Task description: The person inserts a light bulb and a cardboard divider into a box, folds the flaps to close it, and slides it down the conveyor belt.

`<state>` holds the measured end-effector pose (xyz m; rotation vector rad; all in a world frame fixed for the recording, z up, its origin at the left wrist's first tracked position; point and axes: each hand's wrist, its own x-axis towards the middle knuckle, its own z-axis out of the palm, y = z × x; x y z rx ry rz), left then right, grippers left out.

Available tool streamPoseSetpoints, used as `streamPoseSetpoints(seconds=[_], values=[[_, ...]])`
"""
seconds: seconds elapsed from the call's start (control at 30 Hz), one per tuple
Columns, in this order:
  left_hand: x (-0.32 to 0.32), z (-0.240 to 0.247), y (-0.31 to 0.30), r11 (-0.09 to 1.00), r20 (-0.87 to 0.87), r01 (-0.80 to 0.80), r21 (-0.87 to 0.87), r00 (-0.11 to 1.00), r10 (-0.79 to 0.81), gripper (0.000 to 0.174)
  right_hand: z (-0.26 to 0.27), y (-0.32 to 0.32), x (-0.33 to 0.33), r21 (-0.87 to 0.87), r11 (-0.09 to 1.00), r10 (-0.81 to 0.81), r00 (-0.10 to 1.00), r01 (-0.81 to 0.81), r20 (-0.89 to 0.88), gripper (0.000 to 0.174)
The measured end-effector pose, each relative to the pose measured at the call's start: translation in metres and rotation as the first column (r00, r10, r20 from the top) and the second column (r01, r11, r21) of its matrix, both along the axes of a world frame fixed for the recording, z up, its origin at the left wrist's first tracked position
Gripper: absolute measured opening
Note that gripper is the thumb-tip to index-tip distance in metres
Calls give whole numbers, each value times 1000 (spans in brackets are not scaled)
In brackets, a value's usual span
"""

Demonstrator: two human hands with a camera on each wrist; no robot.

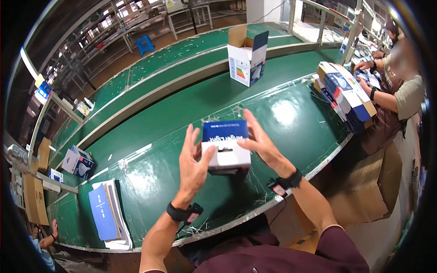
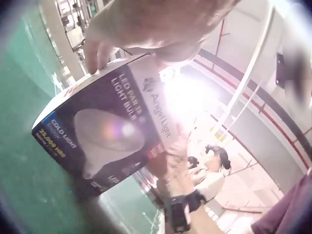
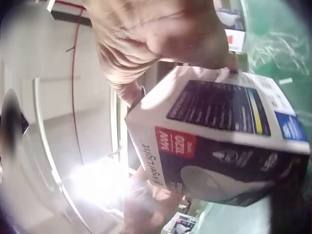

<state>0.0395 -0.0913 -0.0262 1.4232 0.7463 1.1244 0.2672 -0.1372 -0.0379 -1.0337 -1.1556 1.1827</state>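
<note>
A blue and white light bulb box [image 1: 226, 132] is between my two hands, over the green worktop [image 1: 154, 182]. My left hand [image 1: 193, 166] holds it from the left, thumb on the white face, fingers along the side. From the right, my right hand [image 1: 269, 152] grips it, thumb on the white top edge and index finger stretched out past it. In the left wrist view the box [image 2: 109, 129] shows a bulb picture and "LED PAR" lettering. The right wrist view shows another face of the box [image 3: 217, 109], with a dark text panel.
An open-topped box [image 1: 246, 61] stands on the far strip. At the right lies a stack of flattened boxes [image 1: 343, 93], with another person [image 1: 391, 86] beside it. On the left are another bulb box [image 1: 79, 161] and a pile of blue and white sheets [image 1: 104, 214].
</note>
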Motion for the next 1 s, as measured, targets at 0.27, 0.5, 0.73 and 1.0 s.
streamPoseSetpoints(seconds=[0.27,0.5,0.73,1.0], values=[[27,12,49,799,-807,188,571,310,503,83,-27,33,-48,65,990,-97,936,126,-338,65],[45,21,56,825,-845,243,510,319,429,131,-17,33,-34,15,998,59,850,-61,-524,78],[10,36,113,796,-815,195,573,239,528,96,-4,69,22,48,994,-99,994,97,52,82],[-207,23,276,785,-792,-135,604,-210,573,93,84,187,169,729,684,-720,193,34,666,84]])
